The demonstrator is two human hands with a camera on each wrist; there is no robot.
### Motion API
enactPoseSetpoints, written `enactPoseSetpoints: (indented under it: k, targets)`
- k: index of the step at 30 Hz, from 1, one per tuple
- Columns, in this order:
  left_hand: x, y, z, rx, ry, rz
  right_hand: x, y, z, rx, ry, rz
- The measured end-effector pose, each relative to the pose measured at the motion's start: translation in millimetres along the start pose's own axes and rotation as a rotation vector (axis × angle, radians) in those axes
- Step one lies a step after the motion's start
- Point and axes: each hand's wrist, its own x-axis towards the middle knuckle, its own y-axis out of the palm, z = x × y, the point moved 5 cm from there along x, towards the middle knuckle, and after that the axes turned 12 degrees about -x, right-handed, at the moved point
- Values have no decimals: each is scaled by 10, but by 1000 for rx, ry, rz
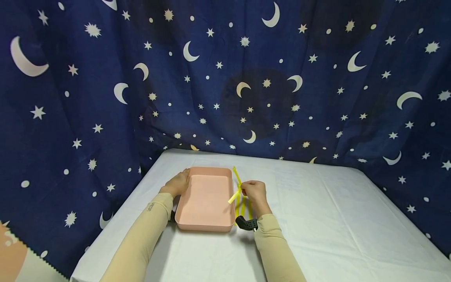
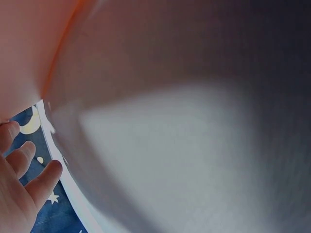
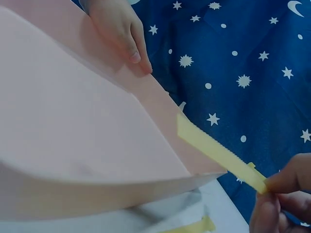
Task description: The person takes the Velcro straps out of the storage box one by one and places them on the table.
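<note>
A pink rectangular tray (image 1: 205,201) with raised walls is in front of me. At its far left corner, my left hand (image 1: 179,183) holds the rim, thumb over the inside wall. In the left wrist view, the other fingers (image 2: 43,182) spread along the outside. Beside the right wall, my right hand (image 1: 255,192) pinches a strip of yellow tape (image 3: 214,148) between thumb and fingertips. One end of that strip reaches over the tray's edge. In the right wrist view, the tape has a finely jagged edge.
More yellow tape strips (image 1: 244,203) lie right of the tray, partly hidden by my right hand and wrist camera (image 1: 246,223). A white cloth (image 1: 317,207) covers the table. Behind it hangs a dark blue curtain (image 1: 211,78) with moons and stars.
</note>
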Motion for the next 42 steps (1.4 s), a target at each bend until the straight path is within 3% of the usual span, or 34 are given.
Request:
enactPoseSetpoints:
  k: [32, 42]
  targets:
    - [23, 19, 40, -7, 3, -3, 97, -269, -141, 35, 42, -45]
    - [8, -3, 22, -40, 11, -8, 102, -332, -177, 0, 54, -40]
